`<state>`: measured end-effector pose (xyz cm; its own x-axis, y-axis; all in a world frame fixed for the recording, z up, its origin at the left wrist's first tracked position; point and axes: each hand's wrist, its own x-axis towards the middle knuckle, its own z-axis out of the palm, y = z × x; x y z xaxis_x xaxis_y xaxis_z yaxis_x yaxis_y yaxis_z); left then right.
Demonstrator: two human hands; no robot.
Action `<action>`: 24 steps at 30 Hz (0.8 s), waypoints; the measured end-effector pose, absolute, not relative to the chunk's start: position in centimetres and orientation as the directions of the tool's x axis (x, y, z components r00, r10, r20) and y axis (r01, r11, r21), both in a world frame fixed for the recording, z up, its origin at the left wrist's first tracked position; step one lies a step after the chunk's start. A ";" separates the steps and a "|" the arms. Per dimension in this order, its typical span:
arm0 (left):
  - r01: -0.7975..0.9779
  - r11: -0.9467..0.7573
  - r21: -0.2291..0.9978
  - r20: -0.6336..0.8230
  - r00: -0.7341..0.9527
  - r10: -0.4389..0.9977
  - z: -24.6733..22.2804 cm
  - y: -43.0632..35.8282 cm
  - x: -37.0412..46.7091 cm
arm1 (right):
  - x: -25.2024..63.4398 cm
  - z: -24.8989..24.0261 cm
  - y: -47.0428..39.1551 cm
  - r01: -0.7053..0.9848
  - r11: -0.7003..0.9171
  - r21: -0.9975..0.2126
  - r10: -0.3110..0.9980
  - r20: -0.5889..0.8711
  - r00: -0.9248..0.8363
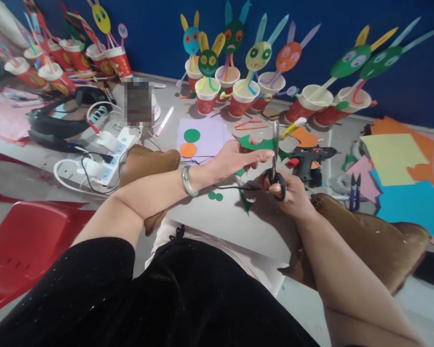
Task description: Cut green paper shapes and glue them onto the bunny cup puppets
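In my right hand (292, 195) is a pair of scissors (276, 156); its fingers are closed round the black handles and the blades point away from me. My left hand (235, 156) is just left of the blades, fingers curled at a piece of green paper (260, 143) and thumb reaching to the blades. Part of the paper is hidden by the hand. Two small green paper circles (216, 196) lie nearer to me. A larger green circle (192, 135) and an orange circle (188, 150) rest on a lilac sheet (210, 130). A pointed green scrap (246, 202) is below my hands.
Red paper cups (240, 99) with paper bunny heads stand along the blue wall. A black glue gun (311, 161) lies right of the scissors, near coloured paper (412, 207). Leftward are a power strip (114, 156), cables and a black headset (54, 125). A red chair (36, 236) stands at left.
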<state>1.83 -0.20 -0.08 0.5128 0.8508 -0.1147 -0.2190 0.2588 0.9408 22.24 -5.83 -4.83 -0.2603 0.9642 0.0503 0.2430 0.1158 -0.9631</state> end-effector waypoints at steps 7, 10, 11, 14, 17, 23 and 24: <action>-0.188 0.243 0.952 -0.126 0.482 0.867 0.2 0.2 1.5 | 21.7 -4.2 -5.8 0.299 0.164 -0.940 0.952 0.071 -0.299; -0.157 0.229 0.961 -0.124 0.494 0.861 0.4 0.4 1.2 | 21.6 -3.9 -5.8 0.312 0.170 -0.935 0.947 0.068 -0.314; -0.144 0.226 0.963 -0.127 0.496 0.859 0.4 0.4 1.2 | 21.6 -3.8 -5.8 0.317 0.170 -0.933 0.946 0.065 -0.317; -0.112 0.226 0.968 -0.143 0.494 0.858 0.7 0.4 1.1 | 21.7 -3.8 -5.8 0.329 0.177 -0.928 0.945 0.066 -0.321; -0.099 0.229 0.968 -0.153 0.489 0.859 1.0 0.4 1.1 | 21.8 -3.9 -5.8 0.339 0.184 -0.922 0.947 0.074 -0.312; -0.097 0.209 0.973 -0.137 0.486 0.863 1.3 0.4 1.1 | 21.9 -3.8 -5.9 0.352 0.155 -0.923 0.955 0.049 -0.291; -0.098 0.204 0.974 -0.133 0.484 0.865 1.3 0.4 1.1 | 21.9 -3.8 -5.9 0.350 0.149 -0.925 0.956 0.044 -0.289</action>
<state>1.07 0.39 1.33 0.4837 0.8651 -0.1329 -0.0980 0.2044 0.9740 21.88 -5.92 -3.78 -0.2893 0.9562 0.0445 0.3505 0.1490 -0.9246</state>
